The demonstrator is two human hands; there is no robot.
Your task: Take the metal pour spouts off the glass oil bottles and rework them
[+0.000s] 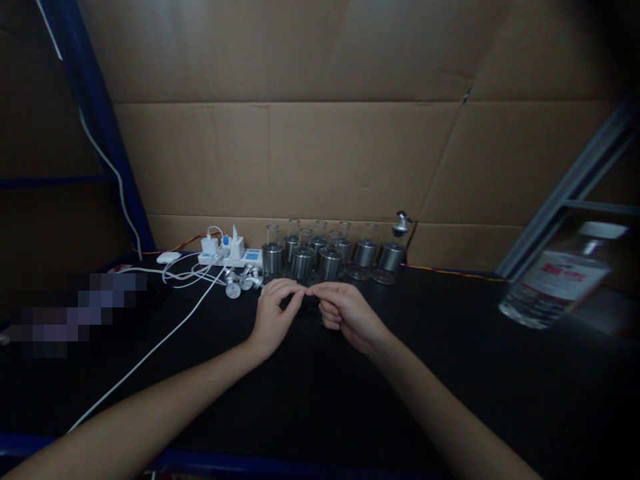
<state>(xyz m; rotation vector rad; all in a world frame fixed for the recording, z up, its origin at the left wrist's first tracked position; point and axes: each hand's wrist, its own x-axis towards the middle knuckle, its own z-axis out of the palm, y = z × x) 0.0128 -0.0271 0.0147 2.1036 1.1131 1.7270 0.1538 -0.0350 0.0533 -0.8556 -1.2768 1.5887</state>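
Observation:
My left hand and my right hand meet fingertip to fingertip above the black table. Each pinches with thumb and forefinger; whatever sits between the tips is too small or too hidden to name. The other right fingers are curled in. Some small dark pieces show below the fingertips, their kind unclear. Just beyond the hands stand several glass bottles with metal sleeves, open-necked. The one at the right end carries a silver spout top. More silver tops lie left of my left hand.
A white power strip with plugged-in chargers stands at the back left, its white cable running across the table's left side. A large clear bottle with a label is on the right. Cardboard walls the back.

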